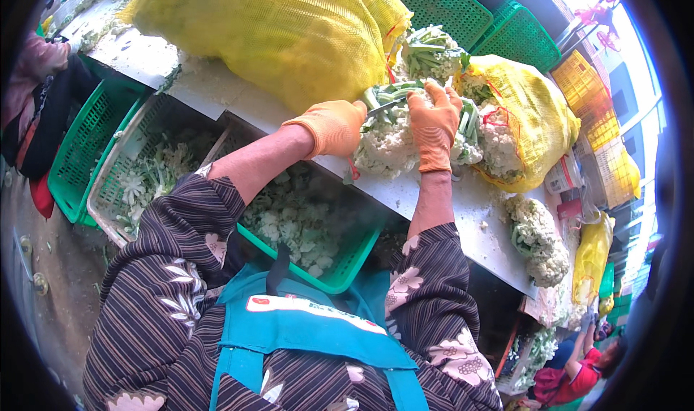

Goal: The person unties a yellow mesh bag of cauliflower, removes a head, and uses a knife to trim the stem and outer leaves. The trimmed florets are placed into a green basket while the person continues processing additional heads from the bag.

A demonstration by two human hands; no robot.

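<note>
My left hand (pixel 337 128), in an orange glove, is closed around a knife whose handle is hidden in the fist. The knife blade (pixel 386 108) lies against the green stalks of a cauliflower head (pixel 382 148). Gripping the cauliflower from above is my right hand (pixel 435 119), also in an orange glove, with its fingers curled over the stalk side. More cauliflower (pixel 431 50) with cut stalks sits just behind. To the right, a yellow mesh bag (pixel 542 115) lies with its mouth towards me and cauliflower showing in it.
A large full yellow mesh bag (pixel 260 37) lies on the white table (pixel 477 232). Below the edge are a green crate (pixel 339 281) of florets and a whitish crate (pixel 105 194) of trimmings. Loose cauliflower heads (pixel 537 243) lie right. Co-workers are at far left and lower right.
</note>
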